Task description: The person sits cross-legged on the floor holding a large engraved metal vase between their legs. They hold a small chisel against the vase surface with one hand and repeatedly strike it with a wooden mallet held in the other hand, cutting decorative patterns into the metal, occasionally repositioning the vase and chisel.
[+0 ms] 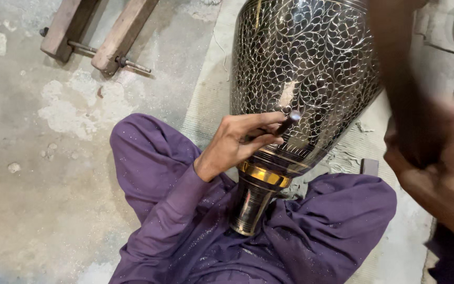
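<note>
Engraved metal vase [300, 73], dark with fine silver leaf tracery and a brass band near the foot, lying tilted across the seated person's lap between purple-trousered legs [148, 158], braced there for working. Left hand [237, 144] closed around a small chisel [286, 125], tip set against the vase wall. Right hand [442, 173], blurred, gripping a dark wooden mallet [400, 89] raised above. Wooden clamp blocks [95, 31] on the concrete floor [27, 158].

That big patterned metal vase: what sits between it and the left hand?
In the head view, a thin dark chisel-like tool lies between them. The left hand pinches it in its fingers, tip against the engraved vase.
</note>
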